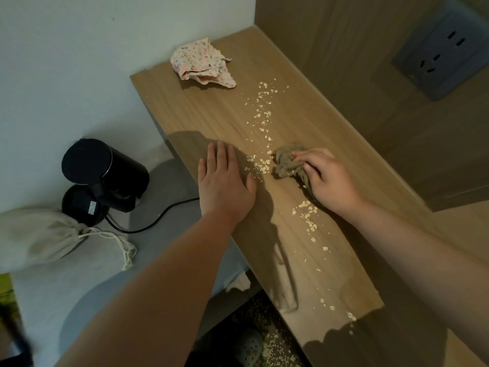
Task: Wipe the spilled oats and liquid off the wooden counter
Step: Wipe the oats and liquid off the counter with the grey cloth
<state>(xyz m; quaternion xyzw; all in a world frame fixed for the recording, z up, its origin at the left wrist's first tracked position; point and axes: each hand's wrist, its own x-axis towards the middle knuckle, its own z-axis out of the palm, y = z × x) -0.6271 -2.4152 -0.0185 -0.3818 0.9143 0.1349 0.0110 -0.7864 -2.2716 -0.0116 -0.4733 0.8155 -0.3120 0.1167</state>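
Head view:
- The long light-brown wooden counter (304, 123) runs from the far wall corner down toward the lower right.
- A trail of pale spilled oats (263, 115) lies scattered along its middle, from near the far end to the near edge, with a thicker cluster between the two hands.
- The right hand (326, 177) has its fingers curled round a crumpled grey-brown cloth (287, 162), which rests on the counter just right of that cluster.
- The left hand (225, 181) lies flat, palm down, with its fingers straight and together, near the counter's left edge, holding nothing.
- Whether liquid lies on the wood cannot be told in this dim light.
- A crumpled pale floral cloth (202, 64) sits at the far end.
- Below, on the left, stand a black cylindrical appliance (102, 165) with a black cable (158, 221) and a beige drawstring bag (39, 234).
- A grey wall socket (444, 54) sits in the panel on the right.
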